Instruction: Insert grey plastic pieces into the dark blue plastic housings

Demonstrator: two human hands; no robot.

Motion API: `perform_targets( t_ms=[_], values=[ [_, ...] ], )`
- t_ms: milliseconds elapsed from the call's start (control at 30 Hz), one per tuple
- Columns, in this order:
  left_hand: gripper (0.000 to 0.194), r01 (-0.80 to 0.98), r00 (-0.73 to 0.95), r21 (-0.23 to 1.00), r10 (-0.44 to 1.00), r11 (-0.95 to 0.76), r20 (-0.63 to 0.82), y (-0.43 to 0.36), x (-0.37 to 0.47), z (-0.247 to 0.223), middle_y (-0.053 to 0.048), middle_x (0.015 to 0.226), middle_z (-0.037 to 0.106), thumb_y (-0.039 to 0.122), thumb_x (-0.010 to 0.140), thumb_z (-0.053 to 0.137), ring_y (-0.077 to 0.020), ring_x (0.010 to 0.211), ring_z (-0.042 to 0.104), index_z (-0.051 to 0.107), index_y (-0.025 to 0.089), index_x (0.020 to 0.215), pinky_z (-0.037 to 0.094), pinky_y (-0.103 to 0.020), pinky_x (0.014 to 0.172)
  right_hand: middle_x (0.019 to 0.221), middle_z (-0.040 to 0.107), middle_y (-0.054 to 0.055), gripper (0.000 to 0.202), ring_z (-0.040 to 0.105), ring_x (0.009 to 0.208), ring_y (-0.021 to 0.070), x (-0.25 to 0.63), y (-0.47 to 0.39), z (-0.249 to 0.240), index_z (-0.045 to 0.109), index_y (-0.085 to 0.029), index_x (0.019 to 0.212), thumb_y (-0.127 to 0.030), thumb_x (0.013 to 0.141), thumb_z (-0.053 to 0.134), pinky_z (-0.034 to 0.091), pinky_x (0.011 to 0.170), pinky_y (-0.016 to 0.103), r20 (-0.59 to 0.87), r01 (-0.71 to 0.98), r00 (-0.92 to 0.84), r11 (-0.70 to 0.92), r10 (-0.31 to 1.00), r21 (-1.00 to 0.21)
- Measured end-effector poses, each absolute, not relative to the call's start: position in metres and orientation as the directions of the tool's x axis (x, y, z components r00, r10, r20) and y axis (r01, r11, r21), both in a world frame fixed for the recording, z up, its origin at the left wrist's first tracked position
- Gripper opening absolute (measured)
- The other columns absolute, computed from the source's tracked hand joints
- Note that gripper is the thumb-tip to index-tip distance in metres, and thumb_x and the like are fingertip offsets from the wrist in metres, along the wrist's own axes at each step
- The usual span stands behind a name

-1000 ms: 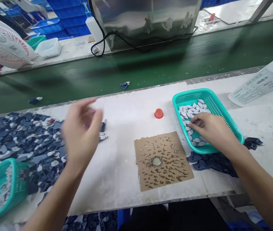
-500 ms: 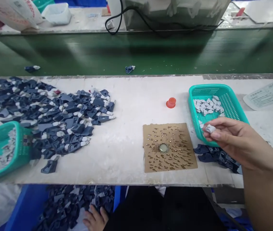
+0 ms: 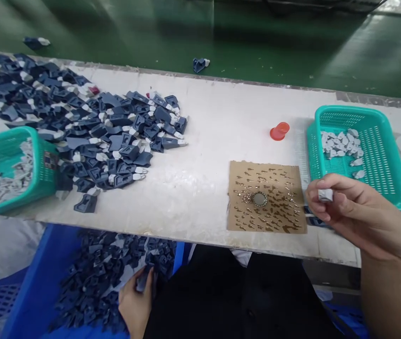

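My right hand (image 3: 354, 212) hovers over the table's front right, pinching a small grey-white piece (image 3: 325, 195) between thumb and fingers. It is just right of a brown cardboard square (image 3: 266, 197) with glue marks and a round metal cap at its centre. Behind it a teal basket (image 3: 380, 155) holds several more grey-white pieces. My left hand (image 3: 135, 301) is below the table edge in a blue bin (image 3: 41, 278) of dark blue parts, fingers closed around one dark blue part (image 3: 143, 280).
A big pile of dark blue parts (image 3: 90, 127) covers the table's left half. A second teal basket (image 3: 12, 169) of grey pieces sits at the left edge. A red cap (image 3: 280, 131) stands behind the cardboard. A green conveyor belt (image 3: 221, 33) runs along the back.
My right hand lifted a grey-white piece out of the right basket and drew it toward me. My left hand left the tabletop pile and dropped into the blue bin. The view tilted down.
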State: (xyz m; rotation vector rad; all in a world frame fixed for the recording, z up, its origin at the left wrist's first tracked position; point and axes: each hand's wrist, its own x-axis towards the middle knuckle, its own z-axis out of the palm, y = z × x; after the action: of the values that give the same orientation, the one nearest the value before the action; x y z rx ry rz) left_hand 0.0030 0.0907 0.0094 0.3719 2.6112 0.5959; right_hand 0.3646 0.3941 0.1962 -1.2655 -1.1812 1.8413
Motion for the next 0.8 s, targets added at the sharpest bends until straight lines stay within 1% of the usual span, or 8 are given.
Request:
perform_targets(
  t_ms=[67, 133, 200, 267, 400, 533, 667, 800],
  values=[
    [0.055, 0.063, -0.899, 0.491, 0.263, 0.869, -0.350, 0.102, -0.002, 0.028, -0.010, 0.102, 0.074, 0.063, 0.076, 0.074, -0.0399, 0.110, 0.070, 0.073, 0.020, 0.111, 0.054, -0.057, 0.103, 0.070, 0.065, 0.000, 0.026, 0.063, 0.061, 0.0096, 0.362, 0.392, 0.195, 0.080, -0.030, 0.093, -0.050, 0.080, 0.090, 0.054, 0.054, 0.014, -0.385, 0.056, -0.351, -0.392, 0.854, -0.918],
    [0.061, -0.068, -0.917, 0.654, 0.211, 0.753, -0.338, 0.117, -0.002, 0.054, -0.005, 0.087, 0.071, 0.062, 0.075, 0.078, -0.0253, 0.086, 0.070, 0.073, 0.018, 0.117, 0.059, -0.038, 0.083, 0.073, 0.069, 0.001, 0.022, 0.065, 0.063, 0.0112, 0.361, 0.388, 0.191, 0.079, -0.029, 0.092, -0.048, 0.083, 0.088, 0.056, 0.055, 0.017, -0.325, 0.152, -0.289, -0.293, 0.900, -0.944],
    [0.060, -0.207, -0.903, 0.854, 0.242, 0.477, -0.355, 0.139, 0.007, 0.083, -0.002, 0.081, 0.069, 0.056, 0.068, 0.090, -0.0148, 0.074, 0.064, 0.075, 0.018, 0.112, 0.056, -0.023, 0.071, 0.080, 0.075, 0.001, 0.018, 0.069, 0.069, 0.0137, 0.358, 0.381, 0.186, 0.081, -0.030, 0.093, -0.044, 0.084, 0.087, 0.057, 0.058, 0.020, -0.189, 0.324, -0.182, -0.123, 0.965, -0.938],
    [0.058, -0.361, -0.824, 0.912, 0.391, 0.196, -0.410, 0.164, 0.022, 0.111, -0.002, 0.084, 0.071, 0.044, 0.059, 0.099, -0.0097, 0.068, 0.061, 0.079, 0.020, 0.108, 0.055, -0.018, 0.064, 0.089, 0.079, 0.000, 0.014, 0.073, 0.079, 0.0156, 0.353, 0.375, 0.181, 0.082, -0.033, 0.097, -0.040, 0.086, 0.087, 0.058, 0.065, 0.024, -0.001, 0.517, -0.135, 0.070, 0.991, -0.853],
    [0.038, -0.743, -0.314, 0.660, 0.813, 0.111, -0.490, 0.217, 0.058, 0.145, -0.004, 0.099, 0.078, 0.021, 0.073, 0.092, -0.0076, 0.070, 0.068, 0.083, 0.030, 0.108, 0.059, -0.013, 0.065, 0.096, 0.080, -0.005, 0.009, 0.074, 0.090, 0.0134, 0.340, 0.371, 0.172, 0.081, -0.034, 0.099, -0.027, 0.094, 0.079, 0.058, 0.078, 0.026, 0.287, 0.698, -0.352, 0.454, 0.891, -0.554],
    [0.025, -0.920, 0.111, 0.320, 0.934, 0.225, -0.338, 0.256, 0.092, 0.147, -0.002, 0.118, 0.079, 0.029, 0.087, 0.083, -0.0093, 0.097, 0.075, 0.082, 0.027, 0.112, 0.062, -0.013, 0.088, 0.092, 0.080, -0.004, 0.011, 0.075, 0.088, 0.0115, 0.332, 0.374, 0.161, 0.080, -0.027, 0.096, -0.017, 0.095, 0.075, 0.058, 0.076, 0.023, 0.390, 0.686, -0.514, 0.639, 0.764, -0.348],
    [0.013, -0.936, 0.162, 0.248, 0.930, 0.250, -0.329, 0.273, 0.113, 0.138, 0.002, 0.103, 0.080, 0.026, 0.090, 0.081, -0.0074, 0.093, 0.077, 0.083, 0.029, 0.102, 0.063, -0.014, 0.087, 0.096, 0.080, -0.003, 0.017, 0.075, 0.090, 0.0118, 0.332, 0.374, 0.156, 0.079, -0.026, 0.099, -0.011, 0.094, 0.073, 0.057, 0.079, 0.023, 0.375, 0.642, -0.569, 0.680, 0.732, -0.354],
    [0.020, -0.932, 0.156, 0.251, 0.917, 0.260, -0.367, 0.275, 0.120, 0.137, 0.002, 0.095, 0.078, 0.019, 0.084, 0.085, -0.0090, 0.087, 0.077, 0.082, 0.029, 0.102, 0.063, -0.016, 0.080, 0.107, 0.080, -0.002, 0.032, 0.074, 0.101, 0.0153, 0.334, 0.370, 0.158, 0.078, -0.030, 0.111, -0.005, 0.092, 0.071, 0.055, 0.085, 0.026, 0.247, 0.654, -0.604, 0.648, 0.758, -0.389]
  ],
)
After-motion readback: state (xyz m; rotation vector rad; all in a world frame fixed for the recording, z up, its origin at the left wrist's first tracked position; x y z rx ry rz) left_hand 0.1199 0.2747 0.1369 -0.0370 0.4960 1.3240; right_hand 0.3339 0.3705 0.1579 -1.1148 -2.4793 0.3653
